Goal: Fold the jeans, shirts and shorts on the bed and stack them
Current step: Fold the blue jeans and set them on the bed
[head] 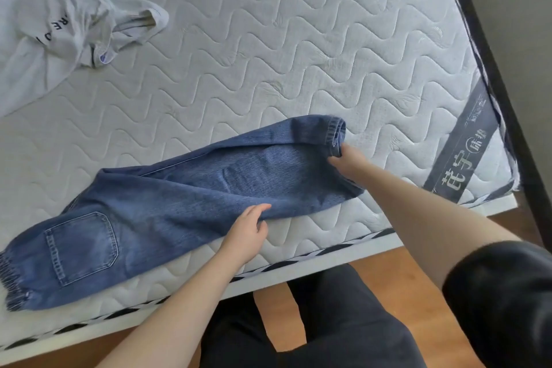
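While the jeans [185, 206] are lying across the bed [268, 39], my right hand [348, 160] is pinching their hem and my left hand [249, 230] is gripping the lower edge.

Soft, even daylight with wide-angle bending

The scene is bright and evenly lit, with no glare. Shadows are faint: a thin soft one lies under the near edge of the jeans [185, 206] on the mattress [268, 39]. The mattress edge curves from lens distortion. The black sleeve [501, 302] at lower right is blurred, and fine detail looks slightly smeared throughout
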`<state>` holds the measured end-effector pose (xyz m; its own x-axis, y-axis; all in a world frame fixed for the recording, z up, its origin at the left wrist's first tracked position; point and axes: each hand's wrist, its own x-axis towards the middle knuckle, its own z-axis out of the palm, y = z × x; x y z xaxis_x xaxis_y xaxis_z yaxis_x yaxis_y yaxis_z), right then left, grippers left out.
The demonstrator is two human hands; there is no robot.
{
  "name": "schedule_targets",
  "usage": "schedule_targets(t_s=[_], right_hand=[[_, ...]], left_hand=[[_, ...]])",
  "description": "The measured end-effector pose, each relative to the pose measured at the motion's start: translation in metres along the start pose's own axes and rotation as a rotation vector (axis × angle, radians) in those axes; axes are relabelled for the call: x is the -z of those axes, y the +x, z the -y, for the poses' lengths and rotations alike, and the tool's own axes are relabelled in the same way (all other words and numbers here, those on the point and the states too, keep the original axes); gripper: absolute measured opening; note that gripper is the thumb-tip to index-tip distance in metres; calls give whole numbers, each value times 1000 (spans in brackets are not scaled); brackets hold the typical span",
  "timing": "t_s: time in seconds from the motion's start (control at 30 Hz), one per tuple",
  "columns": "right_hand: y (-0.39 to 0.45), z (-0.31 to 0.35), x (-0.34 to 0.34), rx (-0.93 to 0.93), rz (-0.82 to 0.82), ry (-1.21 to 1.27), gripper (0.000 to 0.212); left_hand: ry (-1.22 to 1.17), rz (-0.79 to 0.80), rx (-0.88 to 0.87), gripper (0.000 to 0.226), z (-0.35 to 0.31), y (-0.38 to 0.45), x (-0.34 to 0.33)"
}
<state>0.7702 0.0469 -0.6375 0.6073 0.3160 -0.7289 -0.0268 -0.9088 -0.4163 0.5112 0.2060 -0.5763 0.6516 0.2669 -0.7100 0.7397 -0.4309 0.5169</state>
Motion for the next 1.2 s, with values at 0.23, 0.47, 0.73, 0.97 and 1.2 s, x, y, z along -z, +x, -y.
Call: schedule_targets(t_s=[0.23, 0.47, 0.73, 0.97, 1.2], right_hand=[[-124, 57, -34, 241, 137, 410, 31], [-224, 150, -78, 185, 292, 878, 21], [-275, 248, -136, 63, 452, 1043, 44], [-319, 333, -155, 339, 94, 481, 22], [-344, 348, -129, 413, 9, 571, 37]], left_hand=[[-815, -44, 197, 30, -29, -25, 24], [-1139, 97, 150, 61, -23, -78, 63], [-1121, -208, 155, 43, 35, -142, 140], [-571, -416, 28, 30, 101, -184, 231], [-261, -456, -60, 25, 167, -200, 316]])
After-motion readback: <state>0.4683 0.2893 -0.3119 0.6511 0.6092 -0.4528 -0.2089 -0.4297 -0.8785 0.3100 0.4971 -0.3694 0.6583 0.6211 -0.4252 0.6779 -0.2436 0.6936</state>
